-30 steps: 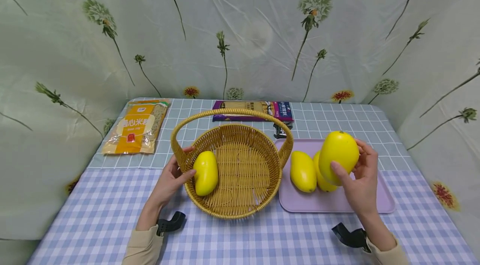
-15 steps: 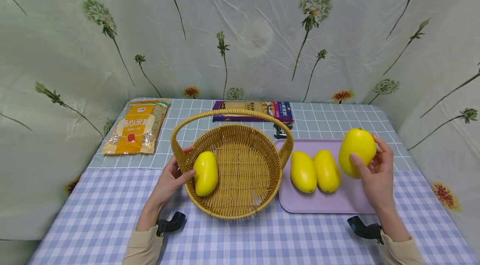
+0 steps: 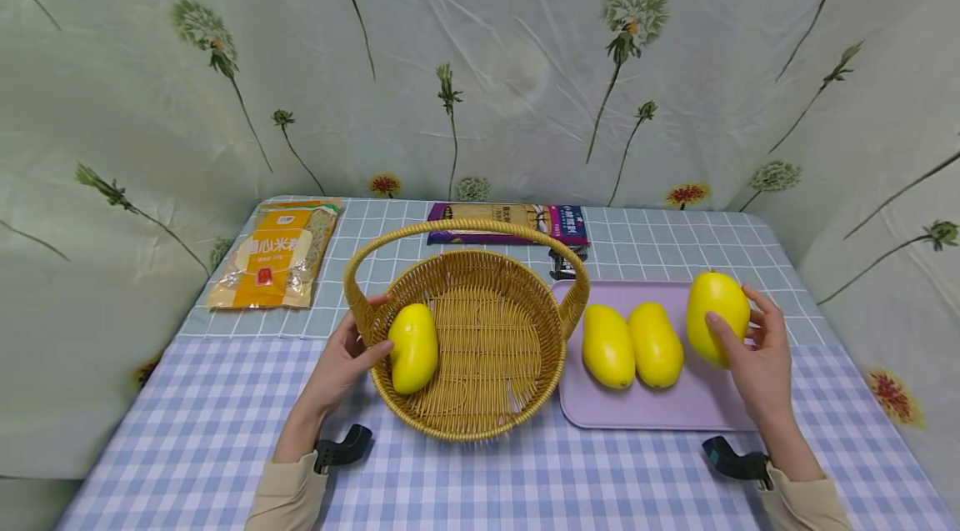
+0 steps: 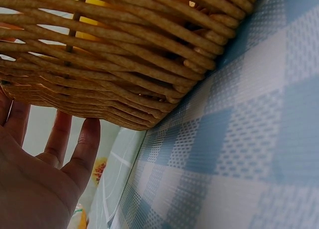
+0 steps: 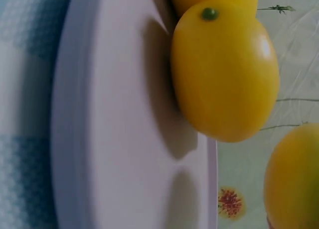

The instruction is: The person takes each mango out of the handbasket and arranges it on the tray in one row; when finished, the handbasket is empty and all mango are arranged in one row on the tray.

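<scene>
A round wicker basket with an arched handle stands mid-table. My left hand holds its left rim by the handle's base, thumb over the rim and fingers along the outside. In the left wrist view, those fingertips lie against the woven wall. One yellow mango lies inside the basket, right by the thumb. My right hand grips another mango above the right part of a lilac tray. Two more mangoes lie side by side on the tray; the right wrist view shows them too.
Behind the basket lies a purple noodle packet, with a small black wrapper near the tray's corner. An orange and clear food bag rests at back left. A flowered curtain encloses the table's back and sides.
My right hand has carried its mango rightwards, away from the two on the tray, then slightly lower. The second tray mango now shows fully. My left hand and the basket have stayed in place.
</scene>
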Demonstrator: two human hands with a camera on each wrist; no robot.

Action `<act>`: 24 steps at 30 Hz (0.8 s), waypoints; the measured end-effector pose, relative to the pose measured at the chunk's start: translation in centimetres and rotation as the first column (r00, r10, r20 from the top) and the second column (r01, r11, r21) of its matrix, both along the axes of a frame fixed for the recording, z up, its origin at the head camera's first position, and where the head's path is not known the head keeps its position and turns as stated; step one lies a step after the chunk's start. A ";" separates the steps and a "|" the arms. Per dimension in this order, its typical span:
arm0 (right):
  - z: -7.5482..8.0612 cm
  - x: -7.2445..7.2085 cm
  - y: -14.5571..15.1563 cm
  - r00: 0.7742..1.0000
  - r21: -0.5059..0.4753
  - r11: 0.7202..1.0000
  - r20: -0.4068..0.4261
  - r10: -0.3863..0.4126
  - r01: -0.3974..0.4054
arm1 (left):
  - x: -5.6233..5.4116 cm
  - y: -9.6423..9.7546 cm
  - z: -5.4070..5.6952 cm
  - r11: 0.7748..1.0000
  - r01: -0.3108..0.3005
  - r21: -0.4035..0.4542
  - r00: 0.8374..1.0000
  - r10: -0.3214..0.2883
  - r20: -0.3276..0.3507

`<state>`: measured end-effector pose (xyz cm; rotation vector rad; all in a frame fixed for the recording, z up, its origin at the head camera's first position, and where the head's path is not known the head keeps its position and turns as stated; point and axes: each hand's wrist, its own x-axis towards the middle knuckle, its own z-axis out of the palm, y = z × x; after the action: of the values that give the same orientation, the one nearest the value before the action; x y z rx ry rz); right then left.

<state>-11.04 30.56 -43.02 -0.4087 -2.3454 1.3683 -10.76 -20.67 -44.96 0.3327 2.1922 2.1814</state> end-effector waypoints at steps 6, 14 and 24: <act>0.5 0.1 -0.1 0.993 -0.010 0.999 0.114 -0.031 0.032 | 0.0 0.0 0.0 1.000 -0.001 -0.003 1.000 0.001 0.008; -0.2 0.2 0.3 0.973 0.048 0.999 0.232 0.001 -0.012 | 0.1 0.1 0.2 1.000 -0.001 -0.001 1.000 0.001 0.007; -0.5 0.5 0.4 0.957 0.067 0.996 0.285 0.042 -0.064 | -0.1 0.0 0.0 1.000 -0.003 -0.019 1.000 0.003 0.011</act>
<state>-10.51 30.97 -43.50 -0.5557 -2.6488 1.3131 -10.82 -20.69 -44.98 0.3158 2.2079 2.1569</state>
